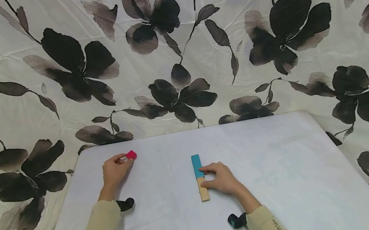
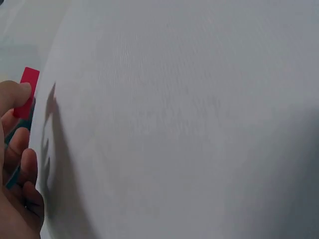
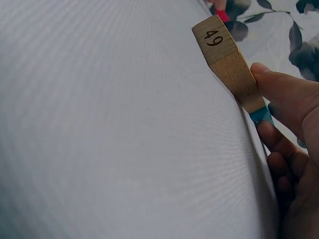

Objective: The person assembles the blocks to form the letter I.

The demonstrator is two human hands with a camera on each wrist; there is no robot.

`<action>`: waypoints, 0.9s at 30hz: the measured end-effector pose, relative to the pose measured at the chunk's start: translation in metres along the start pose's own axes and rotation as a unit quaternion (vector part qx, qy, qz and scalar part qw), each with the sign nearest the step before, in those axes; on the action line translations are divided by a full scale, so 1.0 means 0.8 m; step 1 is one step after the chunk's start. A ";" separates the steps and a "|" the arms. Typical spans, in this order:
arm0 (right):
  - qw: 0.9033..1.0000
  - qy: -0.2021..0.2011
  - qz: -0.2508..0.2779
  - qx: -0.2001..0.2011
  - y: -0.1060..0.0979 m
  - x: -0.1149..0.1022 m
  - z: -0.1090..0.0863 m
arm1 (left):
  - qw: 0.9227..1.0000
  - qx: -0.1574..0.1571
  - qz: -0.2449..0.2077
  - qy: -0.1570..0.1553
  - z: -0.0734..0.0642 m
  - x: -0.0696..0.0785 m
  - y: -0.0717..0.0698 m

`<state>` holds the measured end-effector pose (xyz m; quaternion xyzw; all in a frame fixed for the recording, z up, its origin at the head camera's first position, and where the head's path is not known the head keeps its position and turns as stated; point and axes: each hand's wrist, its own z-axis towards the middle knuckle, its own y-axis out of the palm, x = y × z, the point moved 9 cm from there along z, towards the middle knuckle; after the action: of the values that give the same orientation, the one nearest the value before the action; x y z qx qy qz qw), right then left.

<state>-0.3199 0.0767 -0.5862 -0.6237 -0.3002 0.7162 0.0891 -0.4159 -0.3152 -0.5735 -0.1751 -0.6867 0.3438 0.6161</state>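
Note:
My left hand pinches a red block between thumb and index finger near the far left of the table. Its long side shows in the left wrist view, under the thumb. A blue block and a plain wooden block lie end to end at mid-table, in one line pointing away from me. The wooden block's near end bears the number 49 in the right wrist view. From the right side, my right hand touches both, index finger at the blue block and thumb at the wooden one.
White cloth covers the table; its far edge meets a hanging floral cloth. A small black device juts from the right wrist and another black device from the left wrist, both close above the tabletop.

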 end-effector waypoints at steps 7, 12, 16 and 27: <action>1.000 -0.004 0.000 0.001 0.000 -0.001 -0.001 | 0.999 -0.002 -0.023 0.043 0.003 0.032 0.008; 1.000 -0.005 0.002 0.003 0.000 0.001 -0.001 | 0.997 -0.010 -0.028 0.074 0.003 0.054 0.016; 1.000 -0.004 0.003 0.002 0.001 0.002 -0.001 | 0.995 -0.014 -0.031 0.092 0.000 0.072 0.023; 1.000 0.001 -0.001 0.003 -0.001 0.000 -0.001 | 0.990 -0.026 -0.050 0.128 -0.010 0.113 0.047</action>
<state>-0.3197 0.0778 -0.5860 -0.6239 -0.2987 0.7162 0.0922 -0.4317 -0.2267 -0.5336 -0.1994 -0.6192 0.2692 0.7102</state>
